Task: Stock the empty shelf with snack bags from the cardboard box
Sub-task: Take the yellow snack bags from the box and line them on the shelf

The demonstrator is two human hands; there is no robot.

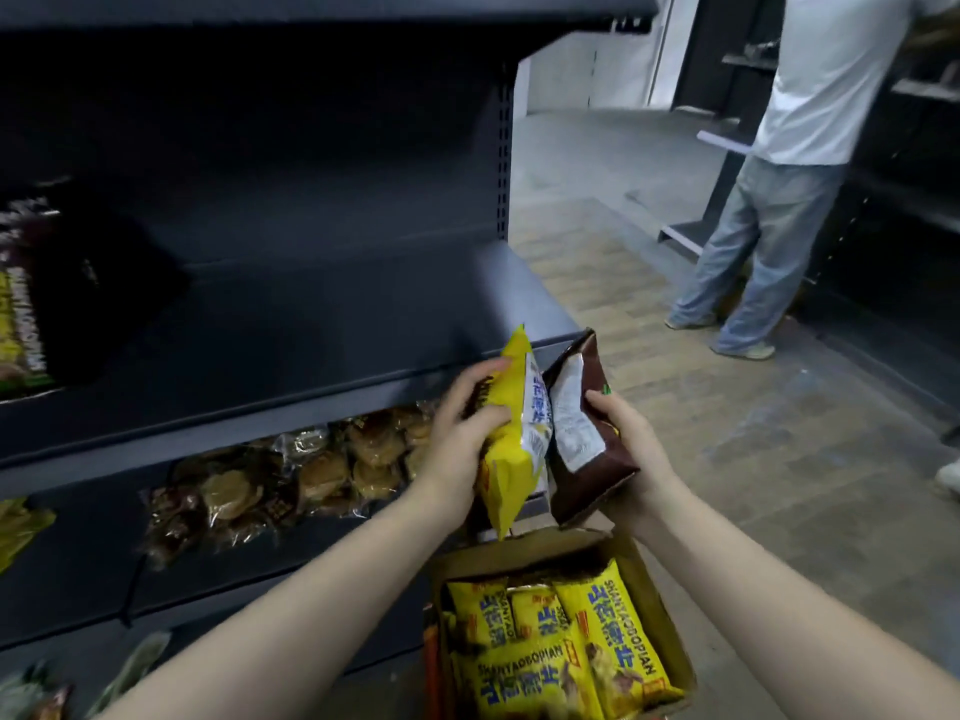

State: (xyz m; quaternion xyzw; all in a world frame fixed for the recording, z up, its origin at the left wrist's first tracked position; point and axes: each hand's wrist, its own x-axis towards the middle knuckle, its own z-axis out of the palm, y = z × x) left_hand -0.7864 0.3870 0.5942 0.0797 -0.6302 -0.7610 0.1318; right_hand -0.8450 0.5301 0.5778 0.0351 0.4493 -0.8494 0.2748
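While both bags are held above the cardboard box (675, 646), which sits near and low at right with more yellow bags inside, I judge the step in hand to be the carry to the shelf (322, 324) just beyond. My left hand (460, 428) grips the yellow bag (506, 459) with fingers curled round its edge; my right hand (631, 444) clasps the brown bag (587, 470) from the right, both forearms reaching forward. Next move calls for lifting both over the front lip and setting them upright.
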